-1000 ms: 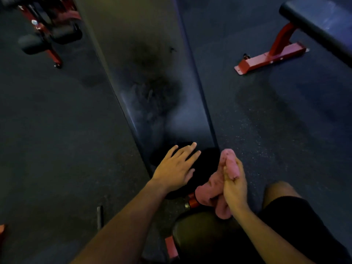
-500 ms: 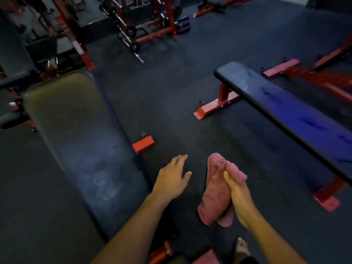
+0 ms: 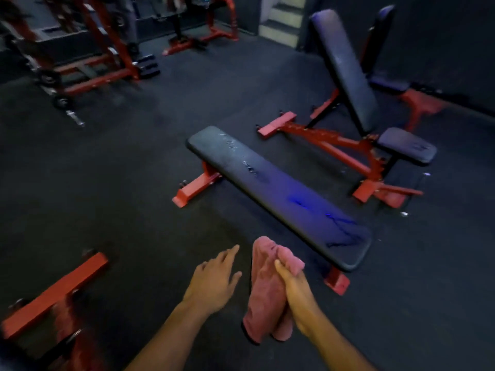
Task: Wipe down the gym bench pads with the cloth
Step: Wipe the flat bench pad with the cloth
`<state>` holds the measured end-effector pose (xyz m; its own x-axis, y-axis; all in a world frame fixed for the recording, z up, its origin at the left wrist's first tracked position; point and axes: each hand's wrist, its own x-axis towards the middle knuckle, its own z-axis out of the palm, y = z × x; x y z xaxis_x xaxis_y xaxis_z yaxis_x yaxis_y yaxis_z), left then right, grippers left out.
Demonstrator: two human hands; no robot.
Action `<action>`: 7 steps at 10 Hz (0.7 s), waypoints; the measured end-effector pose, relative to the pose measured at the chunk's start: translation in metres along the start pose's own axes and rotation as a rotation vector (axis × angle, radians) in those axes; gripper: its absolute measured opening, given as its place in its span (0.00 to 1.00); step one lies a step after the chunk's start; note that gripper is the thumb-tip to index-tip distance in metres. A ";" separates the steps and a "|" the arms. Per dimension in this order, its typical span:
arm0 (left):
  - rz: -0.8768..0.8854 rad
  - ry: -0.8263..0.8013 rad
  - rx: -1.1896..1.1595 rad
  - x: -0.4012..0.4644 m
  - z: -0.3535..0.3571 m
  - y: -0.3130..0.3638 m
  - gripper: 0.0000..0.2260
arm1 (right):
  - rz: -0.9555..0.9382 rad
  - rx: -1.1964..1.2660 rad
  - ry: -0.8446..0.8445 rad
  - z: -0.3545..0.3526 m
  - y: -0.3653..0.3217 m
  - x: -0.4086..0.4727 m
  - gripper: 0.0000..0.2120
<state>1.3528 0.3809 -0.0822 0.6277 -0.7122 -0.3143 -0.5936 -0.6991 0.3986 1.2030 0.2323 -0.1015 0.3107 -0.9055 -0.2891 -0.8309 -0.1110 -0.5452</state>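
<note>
A pink cloth (image 3: 265,290) hangs folded from my right hand (image 3: 297,293), which grips it near the top. My left hand (image 3: 214,279) floats beside it with fingers spread, holding nothing. Just beyond both hands a flat bench with a long black pad (image 3: 276,191) on red feet runs diagonally across the floor. Its near end lies a short way past the cloth. Behind it stands an incline bench with an upright back pad (image 3: 345,68) and a small seat pad (image 3: 407,145).
A red bench foot (image 3: 53,293) lies at lower left. Red racks with weight plates (image 3: 88,54) fill the far left, and a second upright bench (image 3: 380,46) stands by the dark right wall. Dark rubber floor (image 3: 120,183) spreads between them. Pale steps (image 3: 284,20) show at the back.
The view has swung right and up, off the incline pad I was beside. The flat bench now lies straight ahead. My left hand came off the pad; my right keeps hold of the cloth.
</note>
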 end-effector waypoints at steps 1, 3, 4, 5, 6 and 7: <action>0.070 -0.038 0.020 0.029 0.001 0.027 0.30 | 0.201 0.564 -0.357 -0.027 -0.011 0.018 0.06; 0.060 0.057 -0.183 0.082 -0.018 0.020 0.33 | 0.079 0.706 -0.367 -0.043 -0.021 0.069 0.11; -0.053 0.105 -0.308 0.102 -0.029 -0.013 0.35 | 0.078 0.703 -0.457 -0.032 -0.060 0.091 0.13; -0.106 0.099 -0.369 0.124 -0.031 -0.029 0.35 | 0.068 0.716 -0.502 -0.024 -0.089 0.122 0.12; -0.144 0.064 -0.387 0.173 -0.032 -0.054 0.36 | -0.013 0.754 -0.531 -0.005 -0.140 0.168 0.05; -0.173 0.056 -0.384 0.209 -0.038 -0.071 0.36 | -0.020 0.729 -0.514 0.010 -0.169 0.196 0.03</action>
<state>1.5450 0.2847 -0.1438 0.7344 -0.5742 -0.3619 -0.2525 -0.7261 0.6396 1.4093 0.0782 -0.0738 0.6364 -0.5908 -0.4960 -0.3773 0.3224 -0.8682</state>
